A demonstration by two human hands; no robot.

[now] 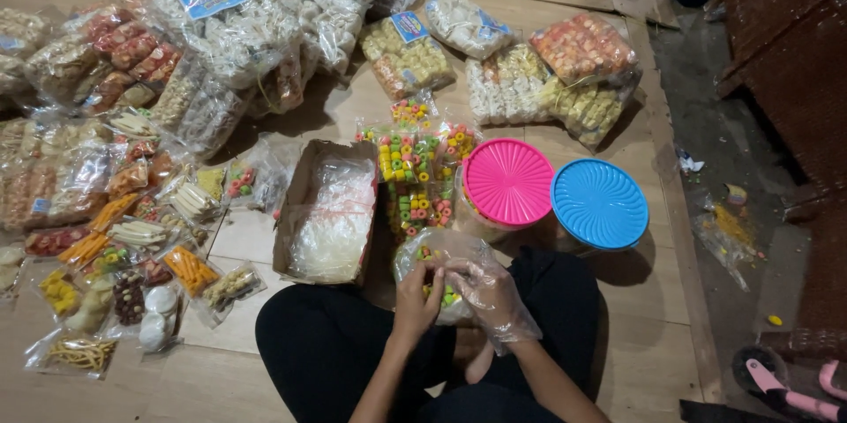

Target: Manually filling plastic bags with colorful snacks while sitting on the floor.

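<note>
Wooden floor [265, 238] — clear bag [441, 255], colourful ring snacks [430, 255]

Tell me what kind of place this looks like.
Probably a home floor used for packing snacks: a wooden floor, piles of bagged snacks, and a cardboard box of clear bags.

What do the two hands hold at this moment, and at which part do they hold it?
Both hands, left hand bare and right hand in a clear glove, hold a small clear bag of coloured ring snacks by its lower part.
</note>
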